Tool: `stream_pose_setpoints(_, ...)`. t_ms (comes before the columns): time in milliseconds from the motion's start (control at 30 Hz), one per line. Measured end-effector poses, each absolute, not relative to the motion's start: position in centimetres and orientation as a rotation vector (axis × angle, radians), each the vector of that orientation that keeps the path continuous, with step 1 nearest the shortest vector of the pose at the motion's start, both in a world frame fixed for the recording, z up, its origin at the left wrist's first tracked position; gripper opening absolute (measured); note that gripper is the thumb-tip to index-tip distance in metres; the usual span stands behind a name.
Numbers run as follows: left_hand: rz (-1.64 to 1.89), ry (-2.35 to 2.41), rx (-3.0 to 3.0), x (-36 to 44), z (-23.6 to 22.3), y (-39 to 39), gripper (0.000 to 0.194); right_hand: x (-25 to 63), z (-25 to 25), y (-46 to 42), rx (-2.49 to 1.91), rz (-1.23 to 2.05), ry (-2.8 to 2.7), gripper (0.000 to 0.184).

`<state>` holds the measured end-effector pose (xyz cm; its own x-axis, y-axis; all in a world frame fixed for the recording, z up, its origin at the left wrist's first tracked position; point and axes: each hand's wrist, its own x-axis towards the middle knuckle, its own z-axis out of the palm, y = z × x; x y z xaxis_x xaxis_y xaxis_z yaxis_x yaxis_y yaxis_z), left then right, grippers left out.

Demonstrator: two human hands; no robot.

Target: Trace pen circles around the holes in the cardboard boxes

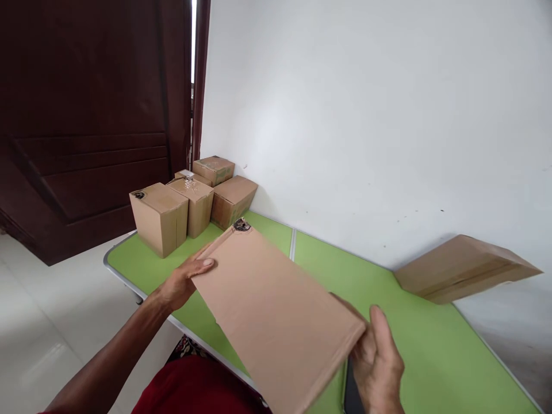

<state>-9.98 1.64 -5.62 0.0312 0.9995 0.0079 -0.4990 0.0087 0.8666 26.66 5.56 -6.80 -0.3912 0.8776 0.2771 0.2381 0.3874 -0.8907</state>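
Note:
A cardboard box (280,310) is held tilted above the green table (414,328), its broad side facing me. Its far corner has a dark, burnt-looking hole (242,225). My left hand (183,283) grips the left end, the thumb lying on the top face and the fingers hidden behind. At the right end my right hand (379,362) supports the box from the side and below, thumb raised off it and fingers mostly hidden. Partly covered by the box and my right hand, a dark flat object like a phone (352,391) lies on the table.
Several cardboard boxes (161,215) stand grouped at the table's far left, one with a dark damaged corner. Another box (466,267) sits at the right edge by the white wall (366,115). A dark brown door (86,115) stands behind on the left, over a tiled floor (38,310).

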Motion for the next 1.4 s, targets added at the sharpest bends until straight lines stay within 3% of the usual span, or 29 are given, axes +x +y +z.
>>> stream_pose_setpoints(133, 1.406, 1.018, 1.164, -10.5, -4.3, 1.8, 0.100, 27.4, -6.5, 5.8, -0.916, 1.031, -1.808, 0.134)
stream_pose_setpoints(267, 1.267, 1.042, 1.380, -10.9, -3.1, 2.3, 0.102, 25.7, -4.0, 6.6, -0.936, 1.178, -1.827, 0.117)
stream_pose_setpoints(433, 1.060, 0.942, 1.508, -11.3, -1.7, 2.1, 0.102, 21.0, -2.0, 6.5, -0.928, 1.584, -1.755, 0.129)
stream_pose_setpoints(500, 1.032, 0.940, 1.526, -11.3, -1.7, 2.0, 0.102, 19.3, -2.3, 5.7, -0.888, 1.682, -1.684, 0.121)
stream_pose_setpoints(667, 1.077, 1.205, 1.425, -10.3, -3.1, 2.0, 0.090, 16.5, -3.8, 3.8, -0.895, 1.631, -1.400, 0.083)
stream_pose_setpoints(900, 1.345, 1.701, 1.545, -6.9, -0.2, 1.8, 0.084, 16.8, -3.2, 3.3, -1.070, 1.290, -1.421, 0.108)
stream_pose_setpoints(1033, 1.286, 1.662, 1.565, -5.5, 1.4, 1.1, 0.061, 16.7, -3.0, 2.2, -0.978, 1.355, -1.398, 0.098)
stream_pose_setpoints(1167, 1.298, 1.696, 1.602, -4.8, -0.2, -0.3, 0.048, 15.9, -4.8, 0.8, -1.018, 1.449, -1.299, 0.089)
stream_pose_setpoints(1400, 1.182, 1.788, 1.670, -4.9, -1.6, -2.8, 0.054, 15.1, -5.8, -0.7, -1.107, 1.461, -1.285, 0.087)
